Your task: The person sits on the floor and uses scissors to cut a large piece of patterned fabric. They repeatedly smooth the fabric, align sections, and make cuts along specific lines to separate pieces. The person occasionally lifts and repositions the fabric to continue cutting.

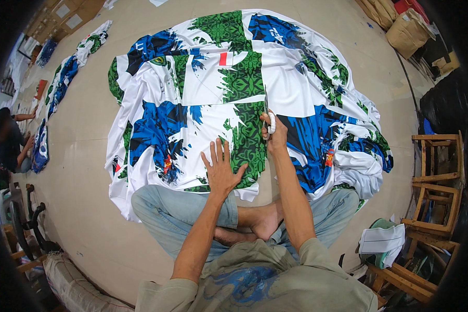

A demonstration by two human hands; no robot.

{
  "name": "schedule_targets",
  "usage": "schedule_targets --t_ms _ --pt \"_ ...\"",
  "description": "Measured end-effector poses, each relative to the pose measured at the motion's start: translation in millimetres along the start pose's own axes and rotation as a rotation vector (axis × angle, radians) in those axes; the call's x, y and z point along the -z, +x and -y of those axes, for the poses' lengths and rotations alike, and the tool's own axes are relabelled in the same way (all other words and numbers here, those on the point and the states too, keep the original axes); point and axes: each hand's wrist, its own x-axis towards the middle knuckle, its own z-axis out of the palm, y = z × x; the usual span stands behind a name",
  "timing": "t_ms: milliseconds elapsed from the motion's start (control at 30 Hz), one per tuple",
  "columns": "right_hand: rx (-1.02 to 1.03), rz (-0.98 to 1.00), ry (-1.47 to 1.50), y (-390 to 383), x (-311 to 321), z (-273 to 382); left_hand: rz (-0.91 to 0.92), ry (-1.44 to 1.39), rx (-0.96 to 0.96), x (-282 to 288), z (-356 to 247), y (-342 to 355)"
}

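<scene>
A large sheet of printed fabric [203,88], white with blue and green patterns, lies spread on the floor in front of my crossed legs. My left hand [222,167] rests flat on its near part, fingers spread, pressing the cloth down. My right hand [274,134] grips a pair of scissors [268,115] with white handles. The blades point away from me into the fabric, along a green patch near the middle.
More blue and green fabric pieces [62,78] lie in a row at the far left, where another person [10,143] sits. Wooden stools [437,171] stand at the right, cardboard boxes [405,31] at the back right, a sack [78,288] at the lower left.
</scene>
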Motion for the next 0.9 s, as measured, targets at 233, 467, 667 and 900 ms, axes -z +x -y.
schedule_targets --t_ms 233,467,667,900 --pt "-0.02 0.01 -0.063 -2.1 1.5 4.8 0.007 0.006 0.005 0.5 0.5 0.0" --pt "-0.049 -0.071 -0.121 4.1 -10.7 19.7 0.008 0.003 0.005 0.8 -0.1 0.6" --pt "-0.023 -0.019 -0.159 10.5 -13.3 17.3 0.012 0.003 0.007 0.4 0.3 0.4" --pt "-0.018 -0.042 -0.102 11.0 -11.8 17.6 0.015 -0.001 0.005 1.5 0.2 0.6"
